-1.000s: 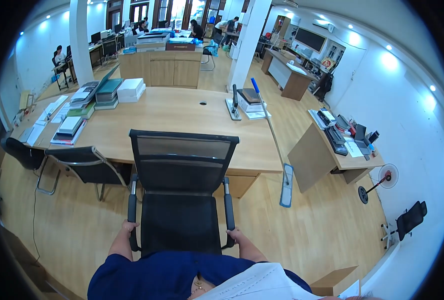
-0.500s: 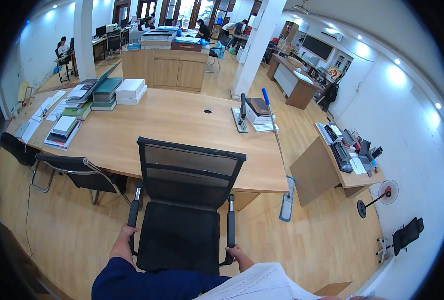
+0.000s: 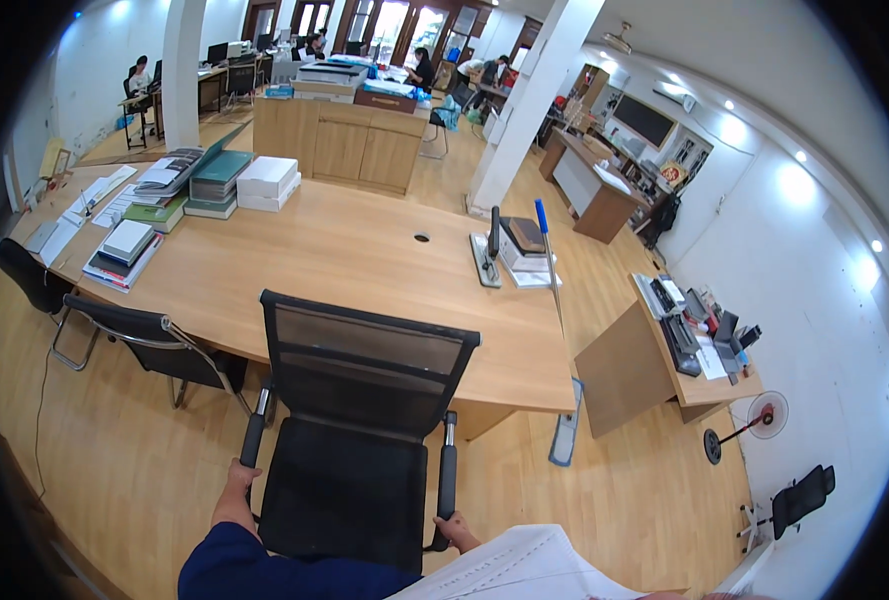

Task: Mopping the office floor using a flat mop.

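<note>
In front of me stands a black office chair (image 3: 344,490) with a mesh back (image 3: 369,355) and padded armrests, facing me with its back against the wooden desk's near edge. My left hand (image 3: 242,476) is closed on the left armrest (image 3: 252,440). My right hand (image 3: 452,530) grips the lower end of the right armrest (image 3: 447,483). The chair's base is hidden below the seat. Beyond the chair back, the large wooden desk (image 3: 364,255) carries stacks of books (image 3: 214,180) and white boxes (image 3: 267,182) on its far left.
A second black chair (image 3: 154,340) stands at the desk's left. A flat mop (image 3: 565,440) leans at the desk's right end. Further right are a side desk (image 3: 624,375), a floor fan (image 3: 766,414) and another black chair (image 3: 799,502). Several people are in the background.
My view has rolled slightly, so the right side of the room sits lower and the chair a little further left. Both hands keep their hold on the armrests.
</note>
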Demonstrator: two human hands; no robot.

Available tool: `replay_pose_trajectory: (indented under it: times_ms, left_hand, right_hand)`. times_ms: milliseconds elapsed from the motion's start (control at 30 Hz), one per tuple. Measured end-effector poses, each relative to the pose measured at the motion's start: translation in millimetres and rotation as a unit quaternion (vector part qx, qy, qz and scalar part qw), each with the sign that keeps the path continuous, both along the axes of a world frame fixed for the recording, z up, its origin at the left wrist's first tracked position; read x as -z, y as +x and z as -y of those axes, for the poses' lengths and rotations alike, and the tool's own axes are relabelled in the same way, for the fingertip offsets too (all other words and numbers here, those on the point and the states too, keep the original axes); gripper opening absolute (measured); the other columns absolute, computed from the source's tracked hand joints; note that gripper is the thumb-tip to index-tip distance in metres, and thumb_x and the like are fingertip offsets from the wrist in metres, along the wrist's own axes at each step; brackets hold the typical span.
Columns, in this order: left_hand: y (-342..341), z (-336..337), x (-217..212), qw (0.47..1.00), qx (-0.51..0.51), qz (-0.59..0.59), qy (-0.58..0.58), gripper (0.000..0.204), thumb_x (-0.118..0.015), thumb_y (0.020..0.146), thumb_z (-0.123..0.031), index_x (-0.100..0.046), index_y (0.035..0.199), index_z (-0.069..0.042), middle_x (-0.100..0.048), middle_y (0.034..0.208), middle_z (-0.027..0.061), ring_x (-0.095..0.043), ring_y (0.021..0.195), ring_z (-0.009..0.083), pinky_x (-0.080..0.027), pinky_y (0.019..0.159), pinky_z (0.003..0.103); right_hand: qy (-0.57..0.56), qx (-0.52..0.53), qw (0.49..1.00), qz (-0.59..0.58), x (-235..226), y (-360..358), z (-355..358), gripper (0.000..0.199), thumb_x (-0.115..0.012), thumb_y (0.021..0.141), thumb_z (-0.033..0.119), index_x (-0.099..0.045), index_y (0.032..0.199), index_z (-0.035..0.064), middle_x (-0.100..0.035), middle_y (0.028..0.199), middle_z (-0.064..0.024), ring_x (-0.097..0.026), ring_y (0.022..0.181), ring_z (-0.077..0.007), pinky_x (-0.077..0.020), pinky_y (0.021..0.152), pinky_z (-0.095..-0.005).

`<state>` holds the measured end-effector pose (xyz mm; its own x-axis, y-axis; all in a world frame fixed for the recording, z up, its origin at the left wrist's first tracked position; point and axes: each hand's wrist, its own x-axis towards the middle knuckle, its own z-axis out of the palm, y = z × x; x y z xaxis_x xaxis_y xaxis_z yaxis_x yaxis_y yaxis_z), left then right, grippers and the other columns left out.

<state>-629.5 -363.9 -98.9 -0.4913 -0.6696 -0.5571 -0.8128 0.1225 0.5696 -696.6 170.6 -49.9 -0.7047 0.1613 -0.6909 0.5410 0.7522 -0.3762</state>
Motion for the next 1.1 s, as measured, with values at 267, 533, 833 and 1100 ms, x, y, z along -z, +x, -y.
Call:
replay_pose_trajectory:
  times_ms: [267, 533, 833, 1100]
  left_hand:
    - [15, 7, -12, 0.997, 0.010, 0.075, -0.005, 0.069, -0.079, 0.063, -0.019, -0.046, 0.120, 0.001, -0.057, 0.116, 0.0218, -0.057, 0.107, 0.0345, -0.048, 0.088, 0.040]
    - [-30, -114, -123, 0.963, 0.071, -0.068, -0.250, 0.054, -0.075, 0.066, -0.019, -0.054, 0.115, -0.010, -0.052, 0.119, 0.0161, -0.047, 0.114, 0.0344, -0.042, 0.093, 0.045]
    - [-24, -249, -444, 0.649, 0.381, -0.658, 0.008, 0.011, -0.071, 0.072, -0.005, -0.063, 0.080, -0.004, -0.059, 0.083, 0.0079, -0.056, 0.078, 0.0200, -0.044, 0.069, 0.031]
    - [61, -288, -610, 0.045, 0.619, -0.767, 0.162, 0.023, -0.072, 0.079, -0.014, -0.066, 0.101, -0.009, -0.061, 0.103, 0.0168, -0.059, 0.102, 0.0349, -0.051, 0.081, 0.044]
  right_hand:
    - [0.007, -0.024, 0.999, -0.035, 13, 12, 11, 0.062, -0.068, 0.078, 0.037, -0.046, 0.114, -0.0087, -0.064, 0.088, -0.0210, -0.065, 0.067, -0.0285, -0.0526, 0.049, -0.0364]
    - [-0.156, 0.119, 0.962, -0.189, -74, 28, 12, 0.054, -0.070, 0.080, 0.032, -0.053, 0.122, 0.0025, -0.061, 0.108, -0.0107, -0.058, 0.101, -0.0216, -0.0472, 0.084, -0.0314]
    - [-0.385, -0.283, 0.688, -0.546, -491, 83, 2, 0.019, -0.069, 0.076, 0.009, -0.069, 0.095, 0.0070, -0.065, 0.090, -0.0095, -0.060, 0.089, -0.0223, -0.0464, 0.083, -0.0318]
    - [-0.485, -0.459, 0.463, -0.582, -601, 215, -59, 0.010, -0.067, 0.071, 0.017, -0.063, 0.070, 0.0080, -0.066, 0.070, -0.0075, -0.054, 0.054, -0.0239, -0.0349, 0.046, -0.0386]
